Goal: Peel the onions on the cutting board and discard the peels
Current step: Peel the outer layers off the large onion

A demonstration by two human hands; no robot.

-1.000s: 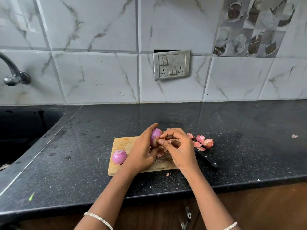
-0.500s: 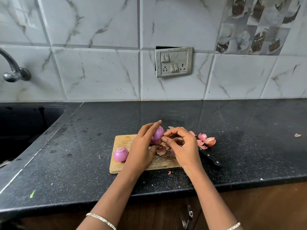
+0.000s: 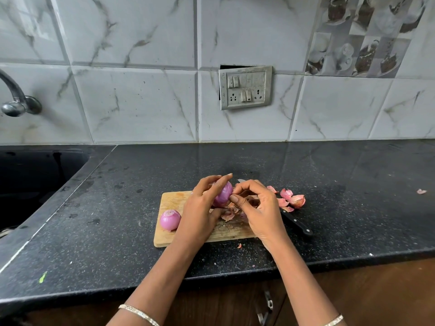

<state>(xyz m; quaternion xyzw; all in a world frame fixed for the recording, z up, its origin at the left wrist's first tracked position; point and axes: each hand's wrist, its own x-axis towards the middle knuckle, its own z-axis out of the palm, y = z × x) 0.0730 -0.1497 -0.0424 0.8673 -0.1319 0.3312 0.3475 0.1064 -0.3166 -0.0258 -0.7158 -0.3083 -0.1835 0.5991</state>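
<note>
- Left hand (image 3: 200, 214): fingers and thumb curl round a purple onion (image 3: 222, 194), index finger laid along its top, thumb under it. The onion is held above the cutting board (image 3: 173, 200), clear of its surface.
- Right hand (image 3: 260, 208): fingers curled, with the thumb tip and index fingertip meeting at the 3 o'clock side of the held onion. Whether a strip of skin lies between them cannot be told.
- Second onion (image 3: 170, 220): peeled, purple, resting on the cutting board at 8 o'clock from the held onion, just beside the left wrist, touched by neither hand.
- Loose peels (image 3: 228, 215): several pinkish scraps lie on the board under the two hands.
- Peel pile (image 3: 292, 199): larger curled skins lie on the countertop (image 3: 353, 196) at 3 o'clock from the right hand, just off the board's right edge.
- Knife (image 3: 297, 224): black handle lies on the countertop at 4 o'clock from the right hand; the blade is mostly hidden behind that hand, and a pale tip shows at 12 o'clock from it.
- Single peel scrap (image 3: 421, 191): lies well apart on the countertop, far toward 3 o'clock.
- Small fragment (image 3: 239, 246): lies on the countertop just beside the board's near edge, at 6 o'clock.
- Sink (image 3: 35, 175): recessed at 9 o'clock from the board, with a tap (image 3: 16, 100) on the tiled wall above it.
- Switch plate (image 3: 245, 87): mounted on the wall at 12 o'clock from the board.
- A bangle shows on each wrist.
</note>
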